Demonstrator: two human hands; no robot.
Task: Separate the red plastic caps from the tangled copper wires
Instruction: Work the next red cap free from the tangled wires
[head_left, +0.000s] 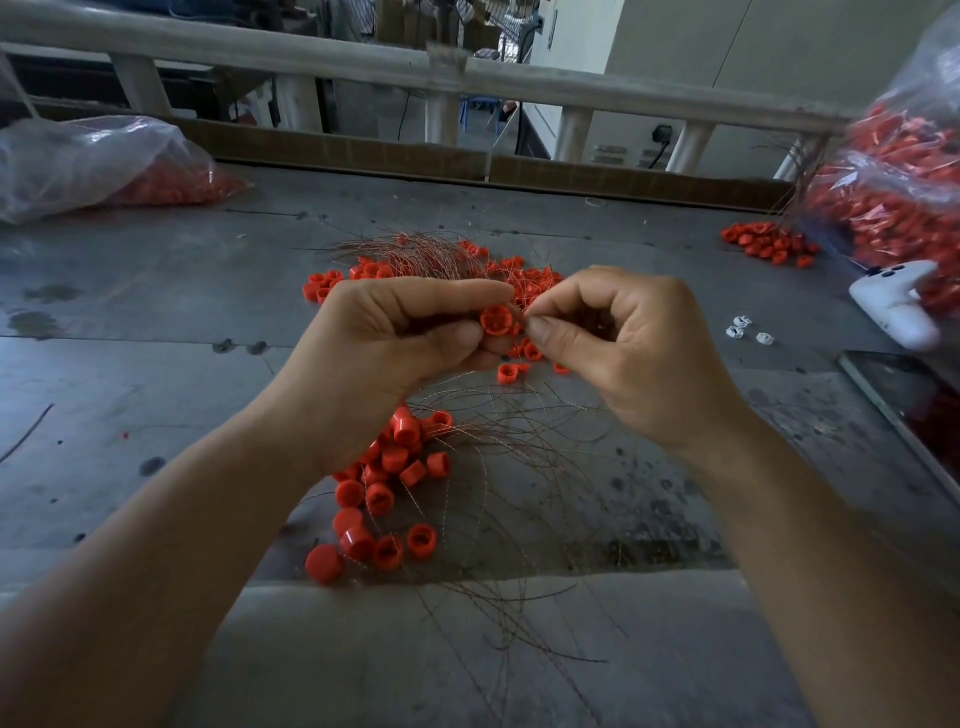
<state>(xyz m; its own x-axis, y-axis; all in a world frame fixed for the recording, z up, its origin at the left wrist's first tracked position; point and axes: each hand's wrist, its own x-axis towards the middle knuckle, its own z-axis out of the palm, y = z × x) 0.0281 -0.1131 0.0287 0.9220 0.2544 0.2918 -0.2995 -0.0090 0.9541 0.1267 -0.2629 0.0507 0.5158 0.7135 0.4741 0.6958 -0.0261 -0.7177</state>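
My left hand (395, 332) holds a red plastic cap (496, 319) between thumb and fingers, its open side towards me, above the grey table (130, 322). My right hand (613, 343) pinches a thin copper wire right beside that cap. Loose copper wires (519, 467) sprawl over the table under my hands. A cluster of red caps (384, 499) lies below my left wrist. Behind my hands sits a further heap of caps and wires (415, 260).
A plastic bag of red caps (104, 166) lies at the far left. A bigger bag of caps with wires (904, 171) stands at the right, a small cap pile (769, 244) beside it. A white controller-like device (898, 306) lies at the right edge.
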